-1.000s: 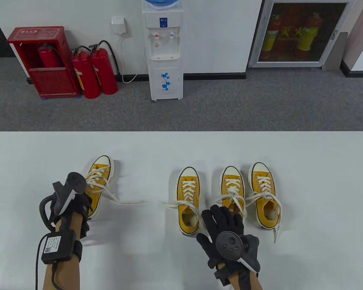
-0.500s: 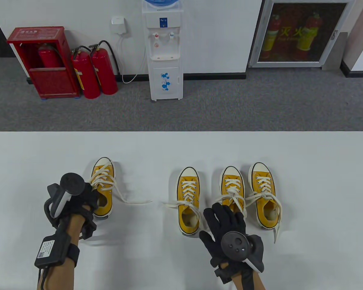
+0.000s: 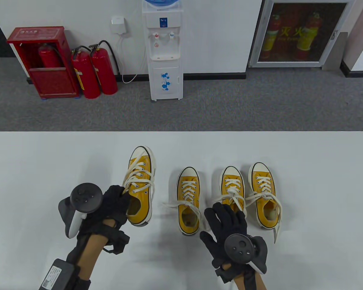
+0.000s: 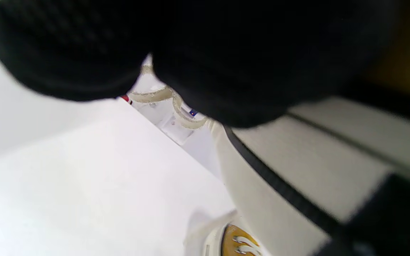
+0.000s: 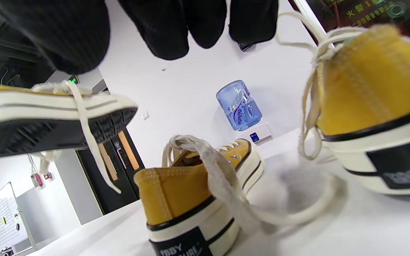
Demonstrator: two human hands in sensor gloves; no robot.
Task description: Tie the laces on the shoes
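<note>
Four yellow canvas shoes with white laces show in the table view. My left hand [image 3: 121, 201] grips the leftmost shoe [image 3: 140, 181] at its heel and holds it off the table. The right wrist view shows its sole [image 5: 48, 131] in the air with a lace hanging down. The second shoe [image 3: 188, 199] stands beside it with loose lace ends out to both sides; it also shows in the right wrist view [image 5: 198, 185]. My right hand [image 3: 225, 216] is open with fingers spread, over the heel of the third shoe [image 3: 232, 188]. The fourth shoe [image 3: 263, 193] stands at the right.
The white table [image 3: 320, 169] has bare surface at the left, right and far side of the shoes. The fourth shoe's lace trails toward the near edge at the right. A water dispenser [image 3: 165, 51] and fire extinguishers [image 3: 93, 72] stand on the floor beyond.
My left hand has lifted the leftmost shoe and carried it right, close to the second shoe; its lace has left the table. My right hand has hardly moved.
</note>
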